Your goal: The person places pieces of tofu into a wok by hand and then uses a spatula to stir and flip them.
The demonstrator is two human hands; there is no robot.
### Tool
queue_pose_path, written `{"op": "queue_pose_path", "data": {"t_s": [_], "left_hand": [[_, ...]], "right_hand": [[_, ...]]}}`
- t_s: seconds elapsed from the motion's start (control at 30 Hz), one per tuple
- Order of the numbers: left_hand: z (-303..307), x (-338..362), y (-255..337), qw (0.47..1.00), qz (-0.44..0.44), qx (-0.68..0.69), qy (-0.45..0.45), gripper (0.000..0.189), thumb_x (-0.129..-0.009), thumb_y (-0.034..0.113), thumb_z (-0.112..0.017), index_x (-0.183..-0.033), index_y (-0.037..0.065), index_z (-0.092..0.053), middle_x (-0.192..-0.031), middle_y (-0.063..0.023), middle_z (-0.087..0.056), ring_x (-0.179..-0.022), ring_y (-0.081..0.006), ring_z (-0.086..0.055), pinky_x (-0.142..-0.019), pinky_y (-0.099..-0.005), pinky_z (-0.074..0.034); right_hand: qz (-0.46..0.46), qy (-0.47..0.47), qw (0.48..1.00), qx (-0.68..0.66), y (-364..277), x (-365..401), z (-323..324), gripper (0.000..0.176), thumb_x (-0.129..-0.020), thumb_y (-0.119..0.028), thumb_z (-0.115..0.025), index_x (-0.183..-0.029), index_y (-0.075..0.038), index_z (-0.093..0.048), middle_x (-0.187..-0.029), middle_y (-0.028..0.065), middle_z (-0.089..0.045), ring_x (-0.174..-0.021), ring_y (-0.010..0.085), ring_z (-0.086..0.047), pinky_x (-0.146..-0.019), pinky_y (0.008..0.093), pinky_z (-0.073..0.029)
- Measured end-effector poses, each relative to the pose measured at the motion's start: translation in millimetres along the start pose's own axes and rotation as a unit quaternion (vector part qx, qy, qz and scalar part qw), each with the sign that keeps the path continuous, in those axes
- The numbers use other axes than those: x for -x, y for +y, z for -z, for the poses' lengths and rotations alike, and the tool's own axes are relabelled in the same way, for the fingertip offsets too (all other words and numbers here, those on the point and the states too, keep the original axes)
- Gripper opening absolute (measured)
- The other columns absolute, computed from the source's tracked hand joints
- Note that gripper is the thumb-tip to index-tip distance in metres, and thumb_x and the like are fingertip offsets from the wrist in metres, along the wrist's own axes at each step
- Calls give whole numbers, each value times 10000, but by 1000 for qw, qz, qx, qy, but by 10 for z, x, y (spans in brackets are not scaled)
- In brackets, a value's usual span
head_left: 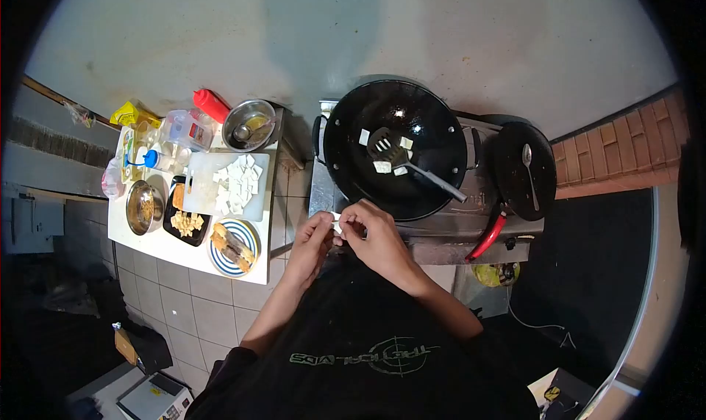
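Note:
Close to my body, in front of the wok, both hands meet at a small white piece, which looks like cut tofu. My left hand pinches it from the left. The fingers of my right hand close on it from the other side and partly hide it. Just beyond my hands sits a large black wok with a dark, shiny inside. A slotted spatula leans in it, its handle over the right front rim. Several white pieces lie around the spatula's head.
Left, a white table carries a cutting board of white pieces, a black tray, a striped plate, metal bowls and bottles. Right of the wok, a black pan with red handle holds a spoon.

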State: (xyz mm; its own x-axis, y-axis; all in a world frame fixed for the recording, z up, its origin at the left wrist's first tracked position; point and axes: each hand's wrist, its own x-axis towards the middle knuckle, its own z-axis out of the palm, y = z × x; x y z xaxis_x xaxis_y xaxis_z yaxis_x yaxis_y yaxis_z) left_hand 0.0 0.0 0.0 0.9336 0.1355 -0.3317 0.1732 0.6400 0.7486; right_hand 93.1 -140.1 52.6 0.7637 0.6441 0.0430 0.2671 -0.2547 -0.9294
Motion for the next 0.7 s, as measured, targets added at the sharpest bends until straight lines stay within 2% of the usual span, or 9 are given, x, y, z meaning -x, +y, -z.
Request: {"op": "queue_pose_path", "data": {"t_s": [0.07, 0.1, 0.23, 0.3, 0.4, 0.43, 0.5, 0.63, 0.7], "left_hand": [[-14, 85, 91, 998, 17, 34, 50, 179, -1028, 237, -545, -1014, 63, -589, -912, -25, -656, -825, -107, -650, -737, -240, -496], [-402, -50, -258, 996, 26, 76, 43, 179, -1028, 237, -545, -1014, 63, -589, -912, -25, -656, -825, -107, -650, -737, -240, -496], [-395, -43, -299, 997, 5, 37, 70, 159, -1028, 204, -542, -1002, 53, -587, -913, -35, -657, -835, -109, -642, -738, -250, -485], [-437, -33, -345, 994, -2, 31, 105, 150, -1026, 190, -544, -985, 53, -591, -903, -30, -647, -812, -99, -611, -741, -247, -469], [-402, 12, -483, 993, -36, 22, 114, 140, -1018, 180, -561, -979, 52, -602, -889, -17, -626, -780, -89, -570, -740, -247, -452], [-406, 26, -512, 992, -39, 23, 116, 140, -1018, 180, -561, -979, 52, -602, -889, -17, -626, -780, -89, -570, -740, -247, -452], [-419, 58, -557, 988, -42, 18, 146, 119, -1002, 168, -589, -989, 52, -614, -878, -5, -607, -772, -86, -550, -742, -251, -448], [-445, 125, -577, 985, -52, 28, 162, 112, -985, 153, -616, -1016, 46, -620, -880, -1, -605, -794, -89, -558, -745, -254, -448], [-456, 162, -571, 982, -63, 23, 174, 115, -974, 136, -630, -1035, 38, -626, -881, 0, -604, -809, -93, -562, -758, -257, -452]], "right_hand": [[7, -12, 998, -55, -38, -2, -43, 49, -866, 27, -636, -899, 11, -603, -806, 101, -575, -677, 201, -632, -609, 323, -493], [-14, -26, 999, -20, 102, 144, 419, 49, -866, 27, -636, -899, 11, -603, -806, 101, -575, -677, 201, -632, -609, 323, -493], [17, -24, 996, -79, 231, 51, 605, 61, -854, 18, -657, -900, -3, -623, -812, 95, -618, -698, 168, -642, -632, 293, -501], [2, -26, 998, -50, 313, -122, 875, 42, -868, 7, -647, -904, -10, -635, -785, 90, -646, -712, 135, -643, -640, 279, -501], [80, -9, 996, 25, 645, -626, 1307, 48, -846, 50, -617, -849, 4, -630, -702, 107, -637, -634, 116, -633, -570, 286, -471], [61, -23, 994, 85, 658, -806, 1452, 70, -817, 79, -606, -816, 14, -631, -724, 139, -646, -644, 168, -656, -580, 297, -478], [89, -30, 982, 165, 948, -1177, 1601, 62, -777, 82, -612, -801, 31, -638, -773, 193, -649, -690, 299, -663, -623, 362, -503], [101, -54, 969, 220, 1325, -1625, 1607, 71, -796, 61, -585, -823, 32, -644, -842, 231, -660, -821, 394, -659, -732, 433, -523], [103, -51, 961, 251, 1438, -1756, 1532, 86, -808, 59, -575, -846, 32, -647, -866, 239, -655, -844, 402, -655, -756, 448, -521]]}}
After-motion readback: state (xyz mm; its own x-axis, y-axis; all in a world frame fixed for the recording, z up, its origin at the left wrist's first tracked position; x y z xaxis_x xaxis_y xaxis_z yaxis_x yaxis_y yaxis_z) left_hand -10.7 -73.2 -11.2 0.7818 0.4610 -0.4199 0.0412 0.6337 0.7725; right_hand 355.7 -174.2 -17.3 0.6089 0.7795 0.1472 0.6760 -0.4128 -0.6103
